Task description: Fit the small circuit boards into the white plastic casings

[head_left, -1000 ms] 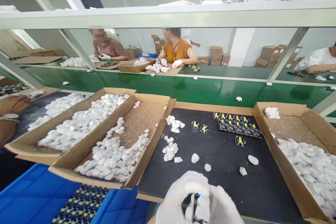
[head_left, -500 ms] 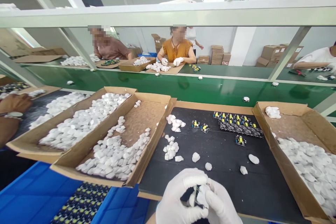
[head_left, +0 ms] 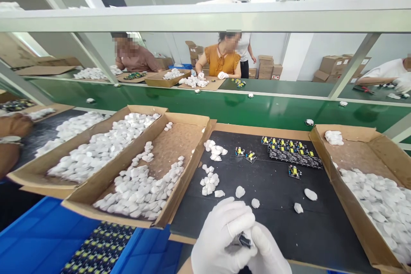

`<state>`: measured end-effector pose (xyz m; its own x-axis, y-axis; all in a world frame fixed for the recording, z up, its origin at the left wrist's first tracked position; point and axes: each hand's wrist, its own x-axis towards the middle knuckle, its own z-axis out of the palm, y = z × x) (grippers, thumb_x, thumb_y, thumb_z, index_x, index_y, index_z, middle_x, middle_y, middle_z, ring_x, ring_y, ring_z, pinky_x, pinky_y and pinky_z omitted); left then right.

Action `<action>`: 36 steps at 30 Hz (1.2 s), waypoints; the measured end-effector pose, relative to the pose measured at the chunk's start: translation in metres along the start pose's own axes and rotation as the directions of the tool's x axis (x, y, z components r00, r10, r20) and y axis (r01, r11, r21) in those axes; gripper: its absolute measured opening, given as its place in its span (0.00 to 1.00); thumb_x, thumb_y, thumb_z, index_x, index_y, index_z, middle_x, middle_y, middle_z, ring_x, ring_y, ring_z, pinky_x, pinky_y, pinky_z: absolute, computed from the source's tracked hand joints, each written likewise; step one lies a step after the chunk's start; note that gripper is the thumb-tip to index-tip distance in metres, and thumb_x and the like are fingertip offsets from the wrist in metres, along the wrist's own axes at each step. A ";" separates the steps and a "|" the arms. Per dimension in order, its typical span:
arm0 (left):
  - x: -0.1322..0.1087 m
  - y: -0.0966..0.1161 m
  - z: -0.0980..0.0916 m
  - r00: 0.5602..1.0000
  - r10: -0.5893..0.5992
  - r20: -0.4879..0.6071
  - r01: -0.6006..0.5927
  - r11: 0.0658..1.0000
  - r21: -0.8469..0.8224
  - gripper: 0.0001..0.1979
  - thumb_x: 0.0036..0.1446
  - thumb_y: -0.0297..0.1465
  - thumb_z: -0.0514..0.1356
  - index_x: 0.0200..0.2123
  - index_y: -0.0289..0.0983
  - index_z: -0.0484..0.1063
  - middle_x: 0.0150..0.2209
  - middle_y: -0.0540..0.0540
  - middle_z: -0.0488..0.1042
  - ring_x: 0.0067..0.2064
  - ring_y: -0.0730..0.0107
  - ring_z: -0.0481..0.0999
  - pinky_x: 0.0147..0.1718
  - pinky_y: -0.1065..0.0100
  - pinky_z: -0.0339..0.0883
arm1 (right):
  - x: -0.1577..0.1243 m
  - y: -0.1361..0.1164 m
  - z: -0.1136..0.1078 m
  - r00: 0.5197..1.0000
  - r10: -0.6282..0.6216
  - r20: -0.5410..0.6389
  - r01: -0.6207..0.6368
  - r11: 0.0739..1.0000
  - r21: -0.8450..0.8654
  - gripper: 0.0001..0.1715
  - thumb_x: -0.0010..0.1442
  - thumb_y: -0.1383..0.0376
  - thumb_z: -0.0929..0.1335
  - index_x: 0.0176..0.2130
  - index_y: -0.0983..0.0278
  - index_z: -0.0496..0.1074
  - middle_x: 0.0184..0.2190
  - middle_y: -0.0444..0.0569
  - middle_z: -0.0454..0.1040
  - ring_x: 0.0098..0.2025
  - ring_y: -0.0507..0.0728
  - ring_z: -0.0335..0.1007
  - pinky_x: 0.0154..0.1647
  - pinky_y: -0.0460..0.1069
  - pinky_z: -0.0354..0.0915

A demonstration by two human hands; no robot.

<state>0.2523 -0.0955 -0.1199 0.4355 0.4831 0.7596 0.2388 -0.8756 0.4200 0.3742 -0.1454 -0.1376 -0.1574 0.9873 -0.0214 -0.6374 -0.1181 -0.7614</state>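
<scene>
Both my hands wear white gloves and meet at the mat's near edge. My left hand [head_left: 221, 237] is closed around a small circuit board [head_left: 245, 240], of which only a dark, shiny part shows between the fingers. My right hand [head_left: 269, 248] presses against the board from the other side, its fingers bent and partly hidden. White putty-like material on the board is mostly covered by the gloves. Just beyond my hands, white lumps [head_left: 239, 192] lie on the black mat [head_left: 257, 171]. Farther back are loose circuit boards with yellow parts [head_left: 294, 171] and a joined panel of boards [head_left: 293, 157].
Cardboard trays with white lumps flank the mat: a left tray [head_left: 188, 126] and a right tray [head_left: 382, 141]. Beyond runs a green conveyor [head_left: 218, 109] carrying several pieces. Blue bins [head_left: 38, 239] sit lower left. Co-workers sit across; another person's hand [head_left: 16, 126] is far left.
My left fingers have closed farther over the board, and the white material on it is now mostly hidden. Pieces on the conveyor have shifted right. A co-worker opposite has turned their head.
</scene>
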 end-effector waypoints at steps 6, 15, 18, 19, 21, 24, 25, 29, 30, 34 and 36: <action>-0.005 -0.003 -0.009 0.978 -0.119 0.171 0.154 0.965 -0.210 0.25 0.57 0.52 0.53 0.49 0.42 0.69 0.44 0.42 0.77 0.51 0.58 0.75 0.49 0.59 0.71 | -0.002 -0.011 -0.001 0.992 0.090 0.089 -0.084 0.994 -0.064 0.20 0.54 0.52 0.70 0.26 0.67 0.70 0.24 0.44 0.62 0.28 0.52 0.55 0.32 0.48 0.56; -0.001 -0.003 -0.008 0.993 -0.005 0.121 0.011 0.999 -0.050 0.23 0.47 0.35 0.67 0.47 0.39 0.67 0.37 0.46 0.80 0.44 0.62 0.79 0.51 0.60 0.69 | -0.001 -0.025 0.006 0.995 0.038 0.089 -0.018 0.977 -0.215 0.21 0.54 0.48 0.68 0.28 0.65 0.72 0.25 0.46 0.64 0.29 0.54 0.58 0.34 0.49 0.56; -0.002 -0.002 -0.009 0.987 -0.021 0.159 0.038 0.994 -0.104 0.24 0.46 0.36 0.68 0.47 0.41 0.67 0.36 0.49 0.80 0.43 0.64 0.79 0.53 0.60 0.67 | 0.001 -0.029 0.011 0.983 0.048 0.175 -0.017 0.984 -0.176 0.24 0.53 0.47 0.68 0.27 0.66 0.71 0.23 0.45 0.62 0.26 0.51 0.54 0.28 0.48 0.52; -0.004 -0.003 -0.010 0.984 -0.032 0.176 0.056 0.989 -0.135 0.25 0.46 0.40 0.68 0.48 0.41 0.67 0.37 0.49 0.80 0.43 0.65 0.79 0.54 0.60 0.67 | 0.002 -0.028 0.012 0.978 0.063 0.197 -0.037 0.991 -0.131 0.25 0.52 0.46 0.68 0.27 0.67 0.71 0.22 0.44 0.60 0.24 0.50 0.52 0.26 0.47 0.51; -0.007 -0.004 -0.009 0.977 -0.061 0.205 0.102 0.974 -0.200 0.26 0.48 0.46 0.65 0.48 0.43 0.68 0.38 0.50 0.80 0.43 0.65 0.78 0.55 0.61 0.66 | 0.003 -0.024 0.011 0.975 0.075 0.209 -0.058 0.995 -0.084 0.24 0.51 0.47 0.68 0.27 0.67 0.70 0.21 0.42 0.58 0.23 0.49 0.49 0.24 0.46 0.48; -0.010 -0.005 -0.005 0.965 -0.125 0.231 0.191 0.939 -0.286 0.24 0.51 0.50 0.61 0.47 0.44 0.69 0.38 0.49 0.80 0.43 0.66 0.78 0.54 0.61 0.65 | 0.003 -0.016 0.006 0.991 0.020 0.133 -0.004 0.993 -0.117 0.23 0.49 0.48 0.70 0.26 0.66 0.69 0.22 0.42 0.57 0.25 0.50 0.48 0.26 0.47 0.49; -0.010 -0.005 -0.004 0.960 -0.147 0.238 0.218 0.927 -0.305 0.24 0.52 0.50 0.61 0.47 0.43 0.70 0.38 0.48 0.80 0.42 0.65 0.78 0.54 0.60 0.66 | 0.003 -0.014 0.005 0.994 0.002 0.112 0.012 0.992 -0.125 0.22 0.49 0.48 0.70 0.25 0.66 0.69 0.22 0.42 0.57 0.25 0.50 0.48 0.27 0.47 0.49; -0.005 -0.004 -0.003 0.948 -0.206 0.243 0.289 0.878 -0.382 0.28 0.50 0.54 0.60 0.47 0.42 0.73 0.39 0.43 0.79 0.45 0.60 0.77 0.48 0.60 0.70 | -0.002 -0.009 0.004 0.997 -0.009 0.073 0.014 0.998 -0.063 0.22 0.52 0.48 0.69 0.27 0.65 0.69 0.21 0.43 0.59 0.25 0.51 0.53 0.30 0.48 0.54; -0.003 -0.004 -0.003 0.947 -0.204 0.249 0.294 0.864 -0.410 0.29 0.49 0.55 0.60 0.47 0.43 0.73 0.40 0.43 0.78 0.46 0.58 0.76 0.46 0.61 0.71 | -0.003 -0.009 0.004 0.998 0.003 0.059 -0.002 1.000 -0.020 0.22 0.53 0.48 0.69 0.27 0.65 0.70 0.21 0.43 0.59 0.26 0.51 0.54 0.31 0.48 0.56; -0.004 -0.004 -0.006 0.926 -0.226 0.303 0.353 0.804 -0.478 0.29 0.53 0.55 0.55 0.52 0.46 0.71 0.46 0.41 0.75 0.46 0.58 0.77 0.43 0.62 0.74 | -0.005 -0.006 0.003 0.996 0.054 0.070 -0.065 0.985 0.161 0.20 0.53 0.51 0.70 0.24 0.64 0.69 0.22 0.44 0.62 0.27 0.52 0.58 0.33 0.49 0.59; -0.008 -0.005 -0.005 0.920 -0.280 0.275 0.379 0.816 -0.437 0.34 0.51 0.57 0.55 0.56 0.46 0.67 0.52 0.39 0.71 0.49 0.55 0.76 0.45 0.61 0.73 | -0.004 -0.004 0.001 0.996 0.072 0.058 -0.083 0.972 0.221 0.18 0.54 0.53 0.70 0.24 0.64 0.69 0.23 0.45 0.63 0.28 0.52 0.59 0.32 0.48 0.59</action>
<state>0.2427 -0.0951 -0.1257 0.5722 0.6890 0.4448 -0.0199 -0.5305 0.8475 0.3767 -0.1494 -0.1339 -0.2465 0.9684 -0.0379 -0.7729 -0.2200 -0.5952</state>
